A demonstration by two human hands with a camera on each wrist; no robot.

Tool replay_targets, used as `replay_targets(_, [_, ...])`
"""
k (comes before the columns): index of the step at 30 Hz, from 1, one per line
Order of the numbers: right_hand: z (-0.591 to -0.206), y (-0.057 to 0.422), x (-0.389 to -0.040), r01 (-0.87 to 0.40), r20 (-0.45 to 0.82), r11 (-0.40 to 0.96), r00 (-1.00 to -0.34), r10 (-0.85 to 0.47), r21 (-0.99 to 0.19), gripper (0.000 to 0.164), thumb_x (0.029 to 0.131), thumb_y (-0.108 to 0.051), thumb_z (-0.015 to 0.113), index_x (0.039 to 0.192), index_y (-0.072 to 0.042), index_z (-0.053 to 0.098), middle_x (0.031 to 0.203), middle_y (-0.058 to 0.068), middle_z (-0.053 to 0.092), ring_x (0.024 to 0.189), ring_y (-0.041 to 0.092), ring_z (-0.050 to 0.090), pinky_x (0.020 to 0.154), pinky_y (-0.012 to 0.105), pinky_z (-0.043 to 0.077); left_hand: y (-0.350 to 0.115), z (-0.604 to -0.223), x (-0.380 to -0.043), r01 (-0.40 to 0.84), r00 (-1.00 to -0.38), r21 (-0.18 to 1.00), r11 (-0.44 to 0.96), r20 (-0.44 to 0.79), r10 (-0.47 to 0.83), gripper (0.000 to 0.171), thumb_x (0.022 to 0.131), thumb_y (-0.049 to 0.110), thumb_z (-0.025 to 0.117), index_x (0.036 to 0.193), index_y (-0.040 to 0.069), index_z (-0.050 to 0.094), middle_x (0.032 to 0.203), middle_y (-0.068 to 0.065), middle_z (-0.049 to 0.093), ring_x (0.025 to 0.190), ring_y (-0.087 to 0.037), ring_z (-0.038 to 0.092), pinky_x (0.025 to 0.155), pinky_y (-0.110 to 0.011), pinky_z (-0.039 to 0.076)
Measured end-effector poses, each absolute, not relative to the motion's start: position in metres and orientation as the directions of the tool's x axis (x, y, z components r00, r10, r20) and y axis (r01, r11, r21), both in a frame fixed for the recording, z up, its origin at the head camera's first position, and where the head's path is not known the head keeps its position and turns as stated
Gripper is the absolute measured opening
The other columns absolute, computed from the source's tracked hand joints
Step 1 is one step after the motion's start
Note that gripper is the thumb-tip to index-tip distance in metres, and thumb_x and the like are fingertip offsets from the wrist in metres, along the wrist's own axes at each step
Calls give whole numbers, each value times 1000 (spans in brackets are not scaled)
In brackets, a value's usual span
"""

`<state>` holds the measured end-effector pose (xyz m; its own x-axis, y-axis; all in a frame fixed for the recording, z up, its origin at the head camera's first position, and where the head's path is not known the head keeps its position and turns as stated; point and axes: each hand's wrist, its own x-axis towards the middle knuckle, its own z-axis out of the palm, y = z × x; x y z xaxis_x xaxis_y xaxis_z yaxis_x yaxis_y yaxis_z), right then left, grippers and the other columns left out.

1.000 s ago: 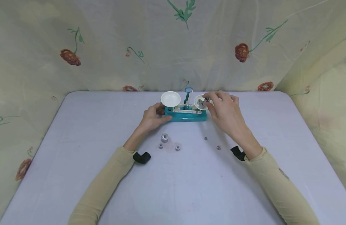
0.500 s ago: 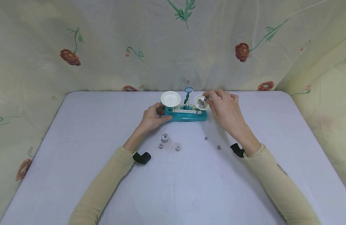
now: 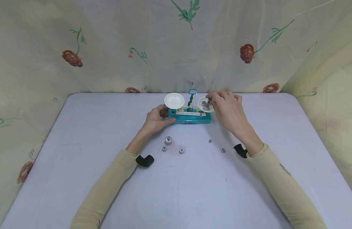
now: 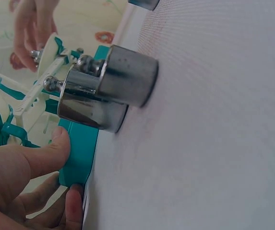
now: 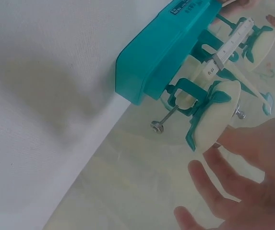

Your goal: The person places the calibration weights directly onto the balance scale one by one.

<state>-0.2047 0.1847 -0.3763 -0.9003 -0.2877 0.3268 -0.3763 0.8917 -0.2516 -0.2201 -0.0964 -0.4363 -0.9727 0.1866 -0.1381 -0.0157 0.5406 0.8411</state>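
A teal balance scale (image 3: 190, 119) with two white pans stands near the table's far edge. My left hand (image 3: 156, 121) grips the left end of its base, thumb (image 4: 55, 148) across the front face. At the right pan (image 3: 201, 109), my right hand (image 3: 230, 113) pinches a small metal weight (image 3: 210, 99) between thumb and forefinger, right over the weights (image 3: 204, 104) lying there. The left pan (image 3: 174, 101) holds nothing. In the right wrist view the right pan (image 5: 219, 120) hides most of the pinched weight, and the other fingers (image 5: 204, 184) are spread.
Nearer on the white table (image 3: 176, 190) stand a large knobbed weight (image 3: 168, 140) and two smaller ones (image 3: 164, 149) (image 3: 181, 151). Two tiny weights (image 3: 210, 141) (image 3: 223, 150) lie to the right. A flowered cloth (image 3: 153, 47) hangs behind the table edge.
My right wrist and forearm have shifted slightly left, the weight still pinched over the right pan. The left hand stays in place on the base.
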Motion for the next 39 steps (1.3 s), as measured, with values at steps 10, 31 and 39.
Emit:
replay_targets(10, [-379,185,-207,-372,292,894,-909,-297,-251,23,108,-11,65,130,-11,71,135,24,72,127,46,60,110,73,36,-96,-437,-221,-19,-974,838,545,-138,178,65,97,21,82,153,5,55,147,-18,67,136,-35,64,117,-52,52])
replay_targets(31, [-380,183,-207,-372,276,890,-913,-299,-265,24,109,-11,63,132,-10,69,138,25,70,131,46,59,114,75,35,-96,-438,-221,-26,-974,847,530,-140,176,64,98,21,82,153,5,55,149,-17,65,137,-34,64,117,-51,52])
replay_targets(39, [-380,184,-204,-383,301,881,-905,-299,-277,26,108,-10,64,133,-10,68,137,23,70,132,46,60,113,74,36,-96,-438,-221,-21,-975,846,533,-136,177,65,97,21,83,154,6,55,149,-17,66,137,-34,64,118,-51,52])
